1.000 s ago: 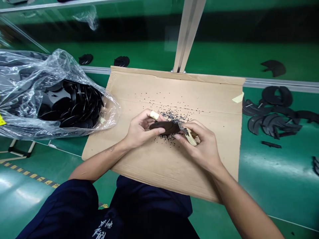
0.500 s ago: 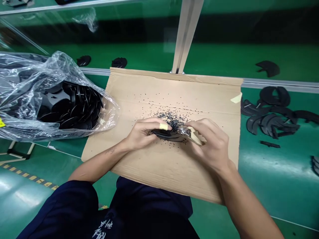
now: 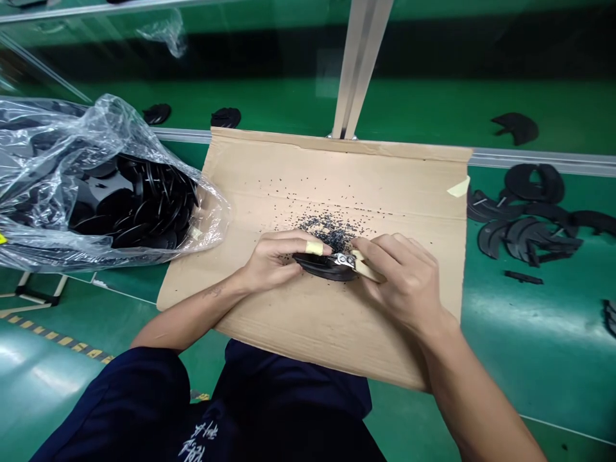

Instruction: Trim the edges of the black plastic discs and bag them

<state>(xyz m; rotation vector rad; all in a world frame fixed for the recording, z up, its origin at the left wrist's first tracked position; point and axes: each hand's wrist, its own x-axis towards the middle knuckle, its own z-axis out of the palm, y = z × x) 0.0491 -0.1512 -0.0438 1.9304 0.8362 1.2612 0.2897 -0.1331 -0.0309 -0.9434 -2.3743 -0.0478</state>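
Nearest, dark navy trousers fill the lower view, with printed characters on the cloth too blurred to read. Both forearms reach forward over a flattened cardboard sheet. The left hand is mostly closed, its fingers curled over a dark curved piece of rubbery sheet, and one finger wears a strip of beige tape. The piece lies between the hands, at or just above the cardboard; any contact is hidden. The right hand is half closed around small snips with a beige handle, their metal head against the piece's edge. Whether the blades are biting cannot be told. Judged from this hold, keeping the left fingers close behind the cutting point should steady the edge, while the tape gives that finger some protection. Black crumbs lie scattered just beyond the hands. Left of the sheet, a clear plastic bag holds stacked dark discs. To the right, loose dark cut pieces lie on a green bench, and an upright metal rail stands beyond the cardboard.
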